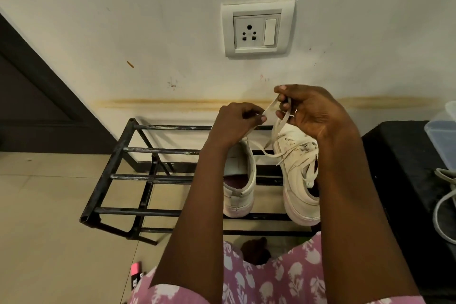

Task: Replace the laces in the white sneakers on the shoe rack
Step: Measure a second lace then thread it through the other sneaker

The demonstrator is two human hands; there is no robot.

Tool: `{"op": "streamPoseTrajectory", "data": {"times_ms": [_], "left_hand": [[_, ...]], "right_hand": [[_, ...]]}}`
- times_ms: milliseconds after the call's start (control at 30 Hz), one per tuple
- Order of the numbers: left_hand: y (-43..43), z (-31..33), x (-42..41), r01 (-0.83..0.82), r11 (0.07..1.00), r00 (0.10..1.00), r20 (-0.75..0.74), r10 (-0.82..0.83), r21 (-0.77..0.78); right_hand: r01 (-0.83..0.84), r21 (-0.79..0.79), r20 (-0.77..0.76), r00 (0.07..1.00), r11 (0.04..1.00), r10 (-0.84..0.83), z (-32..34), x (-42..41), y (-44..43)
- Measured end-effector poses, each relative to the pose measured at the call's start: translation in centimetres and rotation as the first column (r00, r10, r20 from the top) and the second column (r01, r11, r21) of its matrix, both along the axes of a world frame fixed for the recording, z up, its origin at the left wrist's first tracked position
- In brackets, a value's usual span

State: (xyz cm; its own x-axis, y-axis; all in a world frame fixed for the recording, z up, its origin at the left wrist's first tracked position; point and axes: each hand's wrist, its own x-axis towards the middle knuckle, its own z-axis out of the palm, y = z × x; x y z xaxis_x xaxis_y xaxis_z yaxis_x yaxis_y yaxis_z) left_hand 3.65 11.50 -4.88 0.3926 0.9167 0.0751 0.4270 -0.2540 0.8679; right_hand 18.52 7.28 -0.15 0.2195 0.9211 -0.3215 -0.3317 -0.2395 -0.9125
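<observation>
- Holding the lace (270, 107) up over the far edge of the shoe rack (108, 176). Neither of my hands is free.
- Left hand (237, 118): thumb and forefinger pinch the flat of the lace.
- Right hand (315, 113): fingers curled, pinching the same lace slightly higher. A second strand drops from under it.
- Both sneakers sit on the right half of the rack's top tier, heels at the near edge and toes toward the wall.
- Right sneaker (296, 155) has slack lace through its eyelets, and the strands in my hands run down to it.
- Left sneaker (241, 201) shows no lace, but my forearm hides its front, so I can't confirm.
- My read is that this is lace work on the right sneaker. I can't tell from here whether it's pulling out or threading in.
- Doing it well:
  - Grip close to the lace tip, not mid-span, for better control at the eyelet.
  - Pull along the eyelet axis one row at a time. A sideways tug would drag the sneaker off the bars.
  - The sneaker only rests on the open bars, so one hand should brace it near the rack's right edge before any firm pull.
  - Flatten any twist in the lace before the next eyelet.
- There's a loose white cord (441, 217) off the rack's right side. I can't tell whether it's the spare lace.
</observation>
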Motion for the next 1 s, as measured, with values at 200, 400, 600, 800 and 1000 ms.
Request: {"op": "streamPoseTrajectory", "data": {"times_ms": [200,400,600,800,1000], "left_hand": [[-0.6,0.7,1.7,-0.049,0.999,0.994,0.096,0.049,-0.006],[-0.6,0.6,1.9,-0.067,0.986,0.996,0.055,0.076,-0.152],[-0.5,0.9,1.4,-0.090,0.979,0.990,0.094,0.108,-0.182],[-0.8,1.0,1.7,0.013,0.990,0.999,0.050,-0.006,-0.139],[-0.7,0.1,2.6,0.147,0.989,0.876,-0.462,-0.141,-0.025]], "right_hand": [[0.052,0.039,0.832,0.551,0.998,-0.061,0.8,0.9,0.2],[-0.094,-0.350,0.452,0.854,0.932,0.256,0.1,-0.9,0.0],[-0.090,-0.312,-0.159,0.986,0.946,0.042,-1.7,-2.8,0.5],[0.100,-0.289,-0.323,0.926,0.952,-0.195,-1.6,-2.4,0.8],[0.421,-0.081,-0.076,0.901,0.903,-0.427,-0.9,-0.1,0.8]]}}
